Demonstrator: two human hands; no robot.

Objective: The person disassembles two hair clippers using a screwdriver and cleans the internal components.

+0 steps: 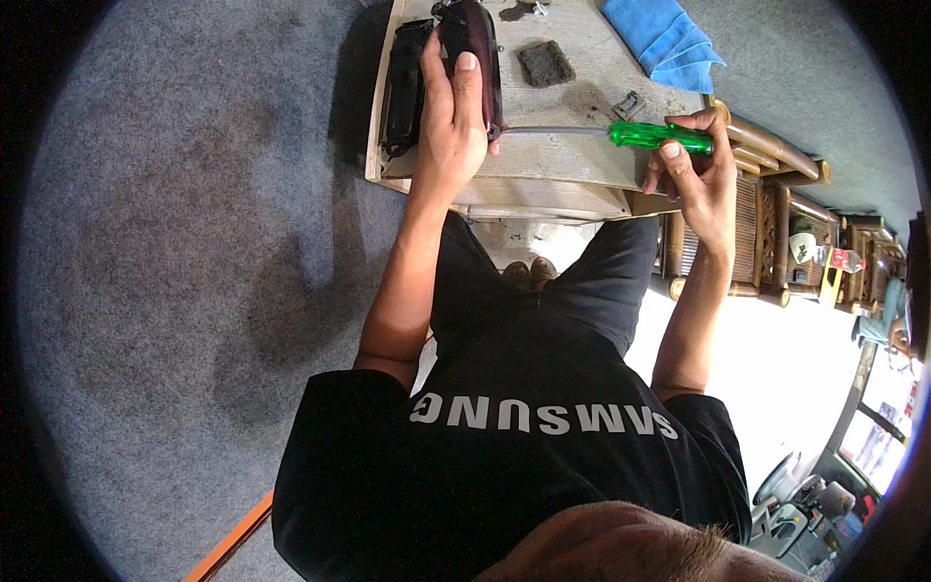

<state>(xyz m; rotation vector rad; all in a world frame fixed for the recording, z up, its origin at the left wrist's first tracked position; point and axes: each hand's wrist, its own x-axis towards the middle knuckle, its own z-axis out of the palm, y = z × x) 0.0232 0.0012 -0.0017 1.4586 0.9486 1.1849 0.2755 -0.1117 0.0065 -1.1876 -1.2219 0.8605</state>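
My left hand (451,126) grips a glossy dark red and black housing (488,73) on the wooden work surface (592,171), beside a black elongated part (403,82). My right hand (706,179) is closed around a green-handled screwdriver (635,136); its long metal shaft reaches leftward to the housing's lower end, where I cannot make out the exact contact. Between and behind my hands lie a dark square sponge (547,63), a small metal clip (629,107) and some small parts (524,10). A folded blue cloth (655,44) lies at the back right.
Bamboo furniture (781,155) stands along the right, with small items on it, including a bottle (842,260). Grey carpet-like surface (194,242) spans the left, crossed low down by an orange strip (228,533). Assorted equipment (805,514) sits at the lower right.
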